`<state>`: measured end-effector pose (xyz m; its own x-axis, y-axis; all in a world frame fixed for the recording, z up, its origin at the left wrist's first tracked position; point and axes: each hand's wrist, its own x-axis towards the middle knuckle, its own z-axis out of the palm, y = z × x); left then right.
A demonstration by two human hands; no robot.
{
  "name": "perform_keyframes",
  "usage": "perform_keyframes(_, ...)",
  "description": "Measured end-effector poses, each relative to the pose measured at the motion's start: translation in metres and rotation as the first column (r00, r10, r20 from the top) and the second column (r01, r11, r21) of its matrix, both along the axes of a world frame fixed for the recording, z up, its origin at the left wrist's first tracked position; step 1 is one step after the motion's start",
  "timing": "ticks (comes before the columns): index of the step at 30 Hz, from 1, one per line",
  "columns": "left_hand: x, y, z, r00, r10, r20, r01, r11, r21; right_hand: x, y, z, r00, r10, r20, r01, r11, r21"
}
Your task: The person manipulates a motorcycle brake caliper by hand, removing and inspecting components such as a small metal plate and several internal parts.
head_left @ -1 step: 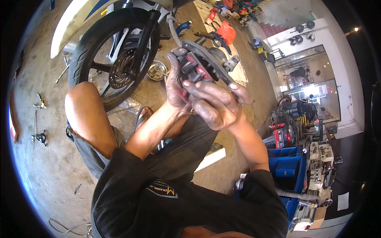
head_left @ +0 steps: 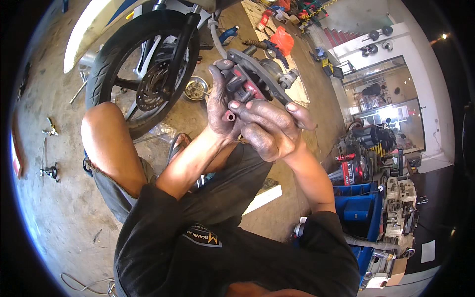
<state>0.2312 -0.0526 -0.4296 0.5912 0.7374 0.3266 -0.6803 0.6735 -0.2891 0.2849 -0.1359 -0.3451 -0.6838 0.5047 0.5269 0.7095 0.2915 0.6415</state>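
In front of me is a brake caliper (head_left: 257, 74), dark metal with red inside, joined to a hose (head_left: 216, 39). My left hand (head_left: 220, 96) is wrapped round its near left side, thumb up. With its thumb over the caliper's right edge, my right hand (head_left: 272, 123) curls its fingers against the near side. Both hands are blackened with grease. A small reddish piece with a round hole (head_left: 229, 116) sits against my left palm, beside the right fingertips. What the right fingers cover underneath is hidden.
A motorcycle's front wheel (head_left: 106, 74) with a brake disc (head_left: 148, 91) stands at the left. Past my left wrist is a metal bowl (head_left: 187, 94) of small parts. Pliers (head_left: 50, 127) lie far left; an orange-red bag (head_left: 282, 40) lies ahead; a blue cabinet (head_left: 356, 208) stands right.
The small reddish piece against my left palm has turned, and its round hole now shows. My right fingers have shifted slightly; the caliper is almost where it was.
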Motion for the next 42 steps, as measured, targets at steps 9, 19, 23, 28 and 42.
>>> perform_keyframes(9,-0.005,0.000,0.004,0.995,-0.096,-0.001,0.096,0.995,-0.030,-0.008,-0.003,0.012,0.998,-0.050,0.026,0.052,0.994,-0.093)
perform_keyframes(19,-0.003,-0.002,0.004,0.992,-0.116,-0.054,0.110,0.988,-0.108,-0.016,0.001,0.010,0.998,-0.041,-0.049,0.038,0.998,-0.054)
perform_keyframes(23,-0.001,-0.001,0.000,0.986,-0.138,-0.096,0.125,0.983,-0.131,-0.008,-0.003,0.005,0.998,-0.066,-0.013,0.064,0.992,-0.105)
perform_keyframes(28,-0.001,0.001,0.001,0.982,-0.168,0.083,0.174,0.983,-0.067,-0.007,0.001,0.003,0.999,0.013,-0.049,-0.014,1.000,-0.011)
perform_keyframes(42,0.005,0.002,-0.010,0.990,-0.132,0.054,0.133,0.991,-0.007,-0.011,-0.007,0.003,0.993,-0.109,-0.051,0.106,0.992,-0.067)
